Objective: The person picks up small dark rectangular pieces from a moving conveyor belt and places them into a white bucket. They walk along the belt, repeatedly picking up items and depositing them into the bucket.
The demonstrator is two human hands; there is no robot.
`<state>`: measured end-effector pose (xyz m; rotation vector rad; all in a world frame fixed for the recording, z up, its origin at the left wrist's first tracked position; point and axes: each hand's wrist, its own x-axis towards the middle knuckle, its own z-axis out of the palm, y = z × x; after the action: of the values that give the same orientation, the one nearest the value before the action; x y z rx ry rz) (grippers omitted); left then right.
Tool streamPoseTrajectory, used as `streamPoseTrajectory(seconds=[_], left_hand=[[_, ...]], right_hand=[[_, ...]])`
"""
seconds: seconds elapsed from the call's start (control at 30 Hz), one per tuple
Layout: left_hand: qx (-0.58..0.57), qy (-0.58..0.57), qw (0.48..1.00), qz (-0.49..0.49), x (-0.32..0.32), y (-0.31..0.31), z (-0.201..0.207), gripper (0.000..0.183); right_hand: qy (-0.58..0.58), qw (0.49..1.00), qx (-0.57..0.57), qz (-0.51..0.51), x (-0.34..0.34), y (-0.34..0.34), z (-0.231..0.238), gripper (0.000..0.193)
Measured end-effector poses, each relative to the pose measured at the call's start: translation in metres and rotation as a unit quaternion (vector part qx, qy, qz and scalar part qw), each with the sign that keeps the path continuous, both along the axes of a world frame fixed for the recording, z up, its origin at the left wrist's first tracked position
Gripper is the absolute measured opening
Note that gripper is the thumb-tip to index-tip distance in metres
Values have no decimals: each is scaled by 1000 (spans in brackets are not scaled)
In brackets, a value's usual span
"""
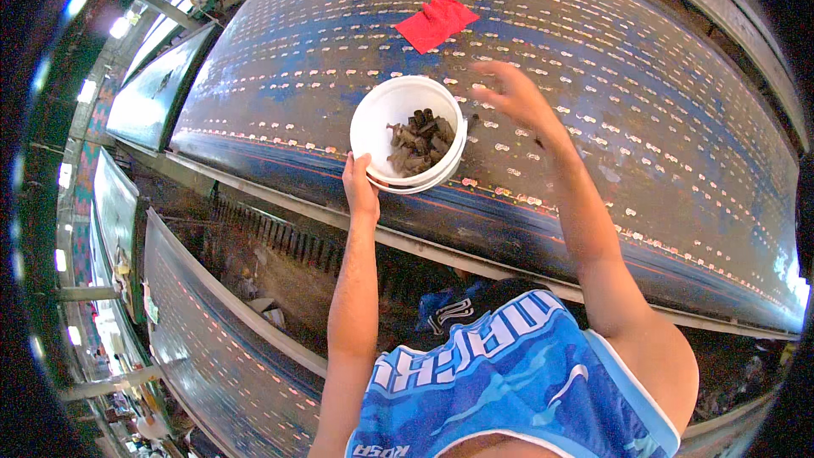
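Ahead of the left grip (362, 189) extends the rim-held bucket (379, 125).

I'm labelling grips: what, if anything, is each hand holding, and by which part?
The left hand grips the white bucket by its near-left rim. The right hand is open, with nothing visible in it.

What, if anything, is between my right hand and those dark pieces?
The white bucket: its right rim lies between your right hand and the dark pieces, with a small dark object just outside it. The mouth is open.
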<state>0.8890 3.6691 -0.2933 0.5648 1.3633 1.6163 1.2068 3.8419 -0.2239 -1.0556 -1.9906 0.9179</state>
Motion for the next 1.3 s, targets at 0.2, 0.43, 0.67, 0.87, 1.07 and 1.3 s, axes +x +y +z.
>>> streamPoseTrajectory(seconds=[0.2, 0.43, 0.67, 0.87, 1.07, 1.3], left_hand=[[36, -2, 999, 14, 5, 8, 3, 41], [8, 11, 1000, -13, -4, 10, -5, 38], [18, -10, 1000, -18, -5, 10, -2, 45], [24, -22, 999, -18, 15, 8, 11, 44], [25, -2, 999, 26, 1, 2, -13, 26], [13, 14, 1000, 20, 9, 5, 6, 25]], right_hand=[[-343, 930, 14, -129, 113, -56, -133, 55], [-145, 982, 15, -118, 53, -27, -144, 46], [-311, 949, 29, -43, -52, 30, -141, 60], [-297, 953, 6, -49, -37, 48, -166, 65], [255, 865, -428, 68, 12, 25, -124, 31], [369, 910, -174, 78, -9, -40, 33, 34]])
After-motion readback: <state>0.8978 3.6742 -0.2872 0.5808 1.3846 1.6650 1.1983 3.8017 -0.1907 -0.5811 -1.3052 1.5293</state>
